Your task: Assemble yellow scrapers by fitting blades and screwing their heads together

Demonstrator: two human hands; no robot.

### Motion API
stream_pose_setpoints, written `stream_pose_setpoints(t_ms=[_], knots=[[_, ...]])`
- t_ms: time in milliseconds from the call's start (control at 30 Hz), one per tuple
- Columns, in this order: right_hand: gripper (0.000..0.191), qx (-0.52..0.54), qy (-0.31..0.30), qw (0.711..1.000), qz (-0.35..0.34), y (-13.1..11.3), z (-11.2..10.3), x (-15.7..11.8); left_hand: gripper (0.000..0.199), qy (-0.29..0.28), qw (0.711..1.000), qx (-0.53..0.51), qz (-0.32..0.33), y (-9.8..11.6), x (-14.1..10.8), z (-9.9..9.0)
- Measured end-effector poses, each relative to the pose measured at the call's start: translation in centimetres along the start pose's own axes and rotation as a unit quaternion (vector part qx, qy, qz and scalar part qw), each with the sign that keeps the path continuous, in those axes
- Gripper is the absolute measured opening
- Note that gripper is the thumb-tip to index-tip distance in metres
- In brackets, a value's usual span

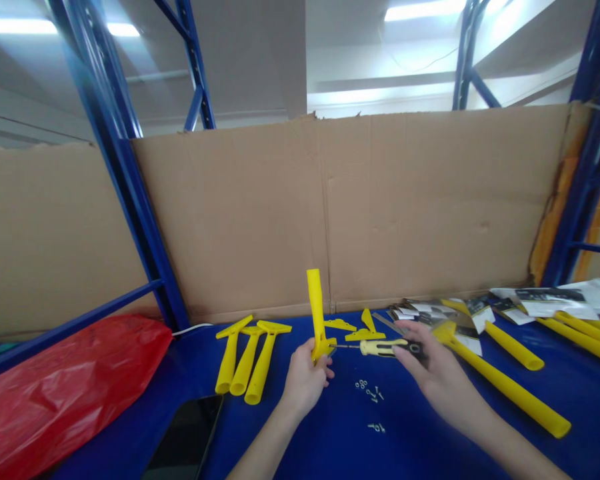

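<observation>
My left hand (pixel 305 377) is closed around the head of a yellow plastic scraper (pixel 316 303), its hollow handle pointing up. In my right hand (pixel 443 373) is a screwdriver (pixel 375 347) with a pale yellow and black handle, held level. Its shaft runs left, and the tip meets the side of the scraper head; the exact contact is too small to make out. Below the screwdriver, several small nuts (pixel 363 384) and screws (pixel 375 395) lie loose on the blue surface. Behind it rest flat yellow head pieces (pixel 365 335).
Several yellow scrapers (pixel 260 363) lie left of my hands. A black phone (pixel 187 437) and red plastic bag (pixel 75 387) sit farther left. A long yellow scraper (pixel 510 383), short yellow tube (pixel 515 345) and printed packaging (pixel 545 303) are at right. A cardboard wall (pixel 240 220) stands behind.
</observation>
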State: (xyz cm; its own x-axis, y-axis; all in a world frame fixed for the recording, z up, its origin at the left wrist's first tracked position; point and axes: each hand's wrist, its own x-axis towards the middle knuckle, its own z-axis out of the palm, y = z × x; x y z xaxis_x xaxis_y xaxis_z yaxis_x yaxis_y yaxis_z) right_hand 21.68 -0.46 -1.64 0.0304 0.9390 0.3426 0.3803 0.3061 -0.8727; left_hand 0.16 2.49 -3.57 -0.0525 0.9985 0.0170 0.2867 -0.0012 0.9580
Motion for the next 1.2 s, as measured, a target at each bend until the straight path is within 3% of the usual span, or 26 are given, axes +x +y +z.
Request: stream_pose_setpoints(t_ms=[167,233,300,367,467,567,700,867,1067,1200], knots=[[0.049,0.031,0.026,0.996,0.076,-0.2,0.4,-0.2,0.021,-0.006,1.0,0.012,0.004,-0.4,0.2,0.1],[0.052,0.069,0.035,0.995,0.058,-0.2,0.6,-0.3,0.021,-0.008,1.0,0.014,0.001,-0.3,0.1,0.2],[0.042,0.077,0.04,0.996,0.016,-0.2,0.5,-0.2,0.021,-0.013,1.0,0.014,0.001,-0.1,-0.1,0.3],[0.031,0.049,0.053,0.997,-0.011,-0.2,0.3,0.0,0.02,-0.018,1.0,0.013,0.003,0.1,-0.2,0.4],[0.025,-0.001,0.046,0.999,0.002,-0.1,0.1,0.1,0.02,-0.012,1.0,0.007,0.001,0.3,-0.4,0.4],[0.03,-0.016,0.008,0.999,0.03,0.0,0.4,-0.4,0.02,0.004,1.0,-0.01,-0.006,0.6,-0.3,0.0],[0.047,0.023,0.004,1.0,0.02,-0.1,0.9,-0.8,0.019,0.025,0.999,-0.033,-0.013,0.9,-0.1,-0.5],[0.017,-0.019,-0.004,0.999,-0.051,0.0,0.5,-0.3,0.017,0.026,0.999,-0.025,0.002,0.9,-0.1,-0.6],[0.031,-0.038,-0.022,0.999,0.011,0.4,0.6,-0.3,0.014,0.029,0.999,-0.026,0.002,0.7,0.0,-0.5],[0.029,0.009,0.001,1.0,-0.006,0.1,1.1,-0.7,0.016,0.031,0.999,-0.018,0.002,0.6,0.1,-0.6]])
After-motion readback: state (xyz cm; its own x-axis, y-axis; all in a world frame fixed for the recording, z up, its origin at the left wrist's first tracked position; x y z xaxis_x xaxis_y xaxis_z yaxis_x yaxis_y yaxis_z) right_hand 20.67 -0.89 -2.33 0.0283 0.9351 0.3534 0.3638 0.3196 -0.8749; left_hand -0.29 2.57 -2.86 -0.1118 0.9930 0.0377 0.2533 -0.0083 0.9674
